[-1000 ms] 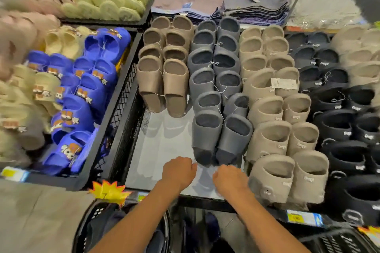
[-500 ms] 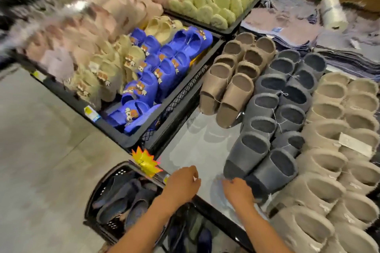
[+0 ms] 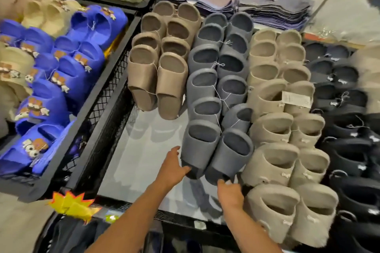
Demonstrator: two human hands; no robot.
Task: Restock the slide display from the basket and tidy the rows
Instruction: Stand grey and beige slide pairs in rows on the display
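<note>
The front pair of dark grey slides (image 3: pixel 218 150) ends a grey row in the black wire display bin (image 3: pixel 107 109). My left hand (image 3: pixel 172 168) touches the toe of the pair's left slide with straight fingers, thumb up along its side. Just right of it, my right hand (image 3: pixel 230 191) curls its fingers round the toe of the pair's right slide. A short row of brown slides (image 3: pixel 158 80) lies to the left, with the bin's bare white floor (image 3: pixel 144 150) in front of it. The basket (image 3: pixel 61 232) with dark slides sits at the bottom left, mostly out of frame.
Beige slides (image 3: pixel 277 109) and black slides (image 3: pixel 339 109) fill the rows to the right. A neighbouring bin on the left holds blue slides (image 3: pixel 61 80). A yellow star price tag (image 3: pixel 72 203) sticks out from the bin's front rim. Folded cloth (image 3: pixel 267 2) lies behind.
Both hands have moved from the bin's front rim up to the toes of the front grey pair. The view has swung back from the basket to the display.
</note>
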